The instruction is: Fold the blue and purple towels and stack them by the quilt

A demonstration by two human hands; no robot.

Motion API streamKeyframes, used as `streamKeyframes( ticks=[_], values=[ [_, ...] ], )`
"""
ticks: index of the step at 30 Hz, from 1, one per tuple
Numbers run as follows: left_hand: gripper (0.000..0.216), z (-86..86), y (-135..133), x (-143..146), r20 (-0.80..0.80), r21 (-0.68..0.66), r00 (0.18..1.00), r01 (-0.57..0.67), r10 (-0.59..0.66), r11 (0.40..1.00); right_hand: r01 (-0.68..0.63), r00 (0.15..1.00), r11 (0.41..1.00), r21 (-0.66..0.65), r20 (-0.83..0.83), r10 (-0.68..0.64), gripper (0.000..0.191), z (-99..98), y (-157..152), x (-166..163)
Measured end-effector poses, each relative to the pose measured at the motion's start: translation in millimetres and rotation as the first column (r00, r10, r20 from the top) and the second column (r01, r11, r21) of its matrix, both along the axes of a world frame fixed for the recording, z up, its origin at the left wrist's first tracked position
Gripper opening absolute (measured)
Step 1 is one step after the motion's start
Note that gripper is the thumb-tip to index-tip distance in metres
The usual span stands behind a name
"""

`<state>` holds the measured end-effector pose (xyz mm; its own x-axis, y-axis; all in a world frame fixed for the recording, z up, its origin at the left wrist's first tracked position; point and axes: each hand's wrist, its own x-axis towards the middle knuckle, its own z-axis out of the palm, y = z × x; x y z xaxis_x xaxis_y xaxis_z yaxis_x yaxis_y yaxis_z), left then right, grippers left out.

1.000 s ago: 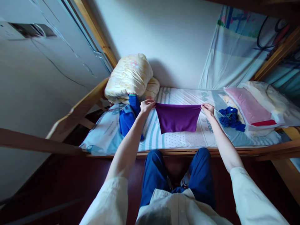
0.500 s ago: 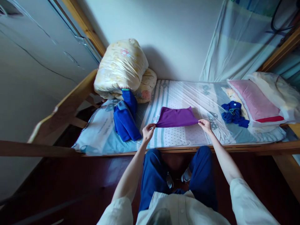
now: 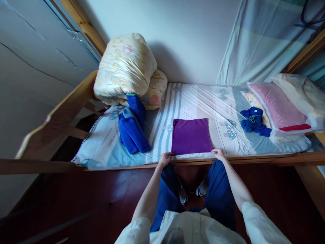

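Note:
A purple cloth [image 3: 191, 136] lies flat as a near square on the bed, close to its front edge. My left hand [image 3: 165, 158] pinches the cloth's near left corner between thumb and fingers. At the near right corner, my right hand [image 3: 218, 154] has a similar pinch. The front edge of the cloth is drawn fairly straight between both hands. Whether the cloth is a garment or a plain piece of fabric, I cannot tell.
Left of the cloth lies a blue garment [image 3: 133, 130], below a bundled cream quilt [image 3: 127, 66]. A crumpled dark blue garment [image 3: 254, 121] rests near the pink pillow [image 3: 279, 106] on the right. A wooden rail [image 3: 254, 160] runs along the bed's front.
Both hands have come nearer to my body, drawing the cloth's front edge toward the bed's edge. The cloth has gone from a slanted, shorter shape to a flat square.

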<state>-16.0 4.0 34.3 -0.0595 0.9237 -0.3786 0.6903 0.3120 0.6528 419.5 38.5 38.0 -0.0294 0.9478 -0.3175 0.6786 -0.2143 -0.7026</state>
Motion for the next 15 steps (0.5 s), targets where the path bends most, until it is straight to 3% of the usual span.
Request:
streamKeyframes(
  ticks=[15],
  values=[
    [0.030, 4.0, -13.2, -0.5, -0.089, -0.088, 0.996, -0.021, 0.013, 0.996, -0.020, 0.999, 0.997, -0.070, -0.038, 0.017, 0.014, 0.2, -3.2, 3.3]
  ],
)
